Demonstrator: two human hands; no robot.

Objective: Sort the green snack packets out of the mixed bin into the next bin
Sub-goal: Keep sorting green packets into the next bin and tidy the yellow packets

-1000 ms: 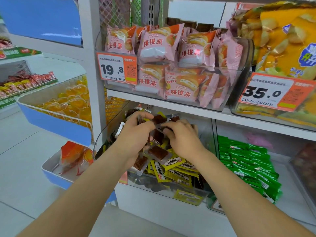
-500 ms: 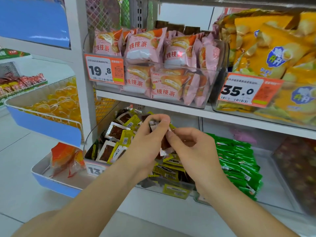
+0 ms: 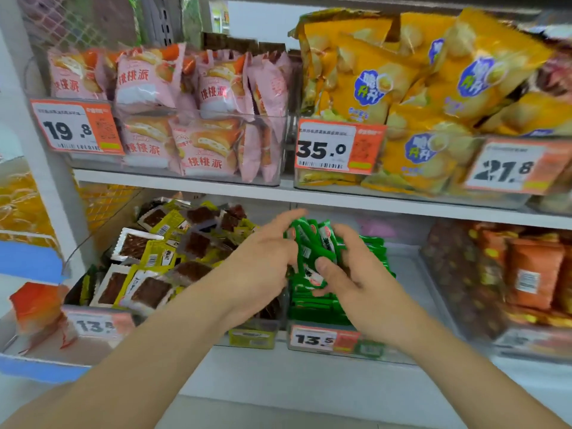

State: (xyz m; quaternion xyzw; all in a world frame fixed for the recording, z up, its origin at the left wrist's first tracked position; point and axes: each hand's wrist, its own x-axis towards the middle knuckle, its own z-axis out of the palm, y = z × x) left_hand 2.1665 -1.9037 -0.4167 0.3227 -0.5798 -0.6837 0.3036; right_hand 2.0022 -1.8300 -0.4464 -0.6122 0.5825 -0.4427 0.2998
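Note:
A bunch of green snack packets is held over the front of the green-packet bin on the lower shelf. My right hand grips this bunch from the right, thumb across the front. My left hand is at the bunch's left side with fingers spread; whether it pinches a packet I cannot tell. Left of them stands the mixed bin, filled with yellow and brown snack packets. More green packets lie stacked in the bin under my hands.
The shelf above carries pink pie packets and yellow chip bags behind price tags. An orange and brown snack bin sits right of the green one. A blue-edged tray juts out at lower left.
Both hands have moved right from the mixed bin to above the green bin. They now carry a bunch of green packets, where before they handled brown ones. The camera view has shifted right.

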